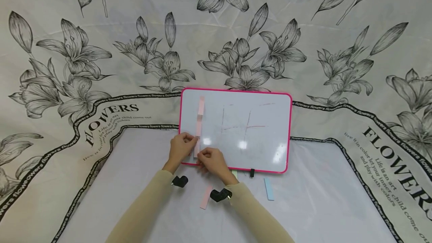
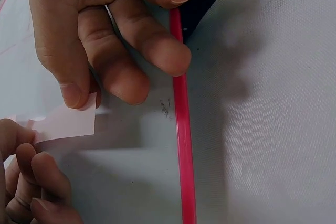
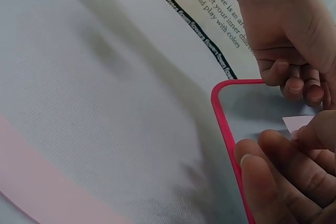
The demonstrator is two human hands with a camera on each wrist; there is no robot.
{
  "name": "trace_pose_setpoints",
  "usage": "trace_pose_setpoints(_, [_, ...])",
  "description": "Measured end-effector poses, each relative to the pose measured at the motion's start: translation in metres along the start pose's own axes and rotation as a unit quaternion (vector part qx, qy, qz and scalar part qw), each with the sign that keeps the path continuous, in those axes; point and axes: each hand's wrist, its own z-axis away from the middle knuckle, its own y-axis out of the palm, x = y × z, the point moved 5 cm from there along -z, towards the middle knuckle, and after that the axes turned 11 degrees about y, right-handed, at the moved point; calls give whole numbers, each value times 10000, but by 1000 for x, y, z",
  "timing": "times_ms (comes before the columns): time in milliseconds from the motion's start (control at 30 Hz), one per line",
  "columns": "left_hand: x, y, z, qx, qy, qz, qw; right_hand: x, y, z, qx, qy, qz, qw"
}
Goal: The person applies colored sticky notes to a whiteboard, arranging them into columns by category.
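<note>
A whiteboard with a pink frame lies in front of me, and a column of pink paper strips runs down its left side. My left hand pinches the lowest pink strip along its upper part, thumb against fingers. Close to the strip's bottom end, my right hand pinches a corner between thumb and forefinger, its other fingers loosely bent near the frame. In the right wrist view the strip's end corner shows between the two hands.
Below the board lie another pink strip, a blue strip and a pale green strip partly hidden by the board. Faint red lines mark the whiteboard. A small black piece sits at its lower edge. A flower-printed cloth surrounds it.
</note>
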Motion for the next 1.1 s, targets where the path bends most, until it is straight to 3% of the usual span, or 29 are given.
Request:
trace_pose_setpoints(233, [-3,-1,-1,109,-59,-384,9992,-4,0,-2,-44,46,45,10000])
trace_pose_setpoints(500, [-6,-4,-1,172,124,-643,9977,-7,1,-5,-44,78,119,9999])
trace_pose_setpoints(833, [-6,-8,2,170,204,-1324,9908,-5,1,-2,-5,89,204,9998])
trace_pose_setpoints(967, [-7,-9,3,323,773,-1492,9852,-3,0,-1,-9,91,188,9998])
trace_pose_setpoints(1033, [-8,-9,4,490,1293,-1649,9766,-3,0,0,-9,90,180,9998])
trace_pose_setpoints(1100, [-9,-8,6,687,1832,-1852,9630,-3,0,0,-4,88,178,9998])
